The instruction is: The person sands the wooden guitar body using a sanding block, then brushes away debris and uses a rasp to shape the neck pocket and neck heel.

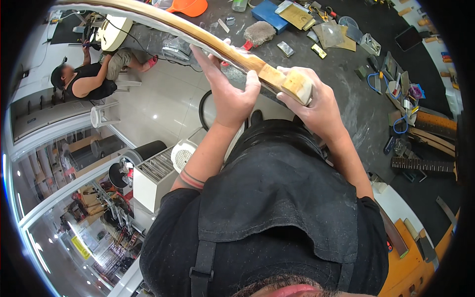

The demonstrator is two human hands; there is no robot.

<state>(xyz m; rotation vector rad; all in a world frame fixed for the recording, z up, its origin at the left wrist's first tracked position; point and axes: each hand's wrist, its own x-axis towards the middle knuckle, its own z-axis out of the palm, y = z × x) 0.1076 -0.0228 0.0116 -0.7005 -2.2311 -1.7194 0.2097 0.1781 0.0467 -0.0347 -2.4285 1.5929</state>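
A long pale wooden piece (222, 47), shaped like an instrument neck with a dark stripe and a whitish lower edge, runs from the upper left to a stepped, blocky end (294, 84) near the middle. My left hand (227, 96) holds it from below, thumb against its side and fingers partly hidden behind it. My right hand (316, 106) is wrapped around the blocky end. Both hands look dusty. Just beyond them, a fuzzy brush (258, 32) with a red handle lies on the dark worktop (346, 84).
At left, a seated person (86, 81) holds a cream guitar (113, 32). Stools (104, 114), a bin (148, 151) and a white cabinet (151, 188) stand on the floor. Tools (396, 84), a fretted neck (423, 164) and boxes (267, 15) lie around the worktop.
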